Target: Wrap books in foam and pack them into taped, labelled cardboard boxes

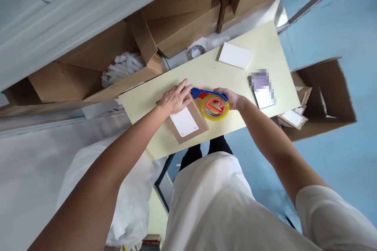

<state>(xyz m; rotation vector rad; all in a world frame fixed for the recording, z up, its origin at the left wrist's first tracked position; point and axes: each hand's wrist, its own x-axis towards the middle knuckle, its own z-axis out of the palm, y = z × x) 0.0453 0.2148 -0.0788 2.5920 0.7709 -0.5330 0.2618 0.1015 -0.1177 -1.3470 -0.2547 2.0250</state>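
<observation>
On the pale yellow table (pixel 147 106) a small brown cardboard box (pixel 202 124) lies flat with a white label (pixel 185 120) on its top. My left hand (pixel 176 98) rests over the box's far part, fingers stretched out and holding nothing. In my right hand (pixel 231 99) is a blue and orange tape dispenser (pixel 216 104) with a roll of yellowish clear tape, fingers wrapped round its handle. The dispenser's blue head is by my left fingertips, at the box's far right corner. Whether tape touches the box I cannot tell.
A white stack of paper (pixel 235 55) and a partly blurred phone-like item (pixel 263 90) lie on the table. Behind stand open cartons, one with white pieces (pixel 123 66), and a tape roll (pixel 197 51). An open carton (pixel 330 98) with small boxes is at the right.
</observation>
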